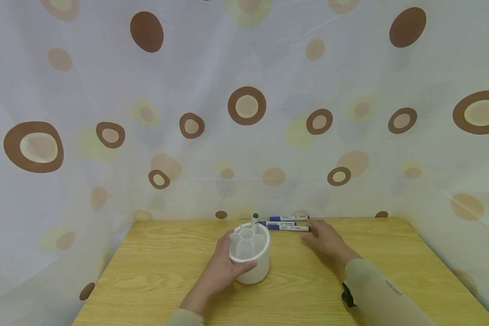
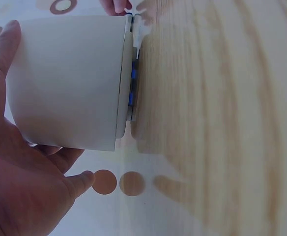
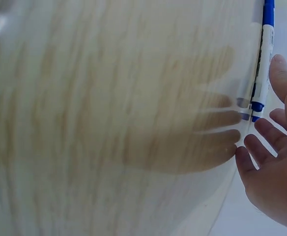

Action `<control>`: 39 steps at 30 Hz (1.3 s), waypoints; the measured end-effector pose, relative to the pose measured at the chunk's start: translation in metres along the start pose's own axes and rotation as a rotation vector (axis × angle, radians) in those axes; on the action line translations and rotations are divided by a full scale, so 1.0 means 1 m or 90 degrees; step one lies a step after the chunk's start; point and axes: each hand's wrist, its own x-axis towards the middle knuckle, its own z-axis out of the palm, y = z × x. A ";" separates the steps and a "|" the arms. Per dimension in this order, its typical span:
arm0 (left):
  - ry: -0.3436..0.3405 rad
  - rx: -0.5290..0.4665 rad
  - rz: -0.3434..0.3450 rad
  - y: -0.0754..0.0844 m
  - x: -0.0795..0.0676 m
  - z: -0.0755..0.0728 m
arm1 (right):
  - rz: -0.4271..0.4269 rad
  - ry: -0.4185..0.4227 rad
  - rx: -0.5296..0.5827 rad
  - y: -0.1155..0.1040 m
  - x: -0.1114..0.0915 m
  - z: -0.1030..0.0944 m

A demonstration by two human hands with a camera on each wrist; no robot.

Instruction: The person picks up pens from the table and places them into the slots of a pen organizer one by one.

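My left hand (image 1: pixel 224 265) grips a white round pen holder (image 1: pixel 254 270) from its left side, thumb across the front. Inside, the holder is split into rounded compartments. One marker (image 1: pixel 254 221) with a dark end stands upright at its back right. Behind the holder, three blue-and-white markers (image 1: pixel 291 228) lie side by side on the table. My right hand (image 1: pixel 323 237) is at their right ends, fingers spread and slightly bent, holding nothing. In the right wrist view, its thumb and fingertips are right beside a marker (image 3: pixel 264 59). Part of the left hand's fingers is hidden behind the holder.
A wood-grain table (image 1: pixel 159 271) carries everything. Its back edge meets a pale curtain (image 1: pixel 212 194) with brown and beige circles, which also hangs along both sides. The markers lie close to that back edge. A dark band (image 1: pixel 347 295) is at the right sleeve.
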 end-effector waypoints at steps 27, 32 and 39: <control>0.004 0.007 0.002 0.000 -0.002 0.001 | -0.029 0.036 -0.022 0.017 0.007 0.008; 0.002 0.003 -0.001 0.000 -0.002 0.001 | -0.023 0.043 -0.024 0.022 0.007 0.011; 0.004 0.009 0.002 0.001 -0.002 0.000 | -0.029 0.053 -0.019 0.023 0.007 0.014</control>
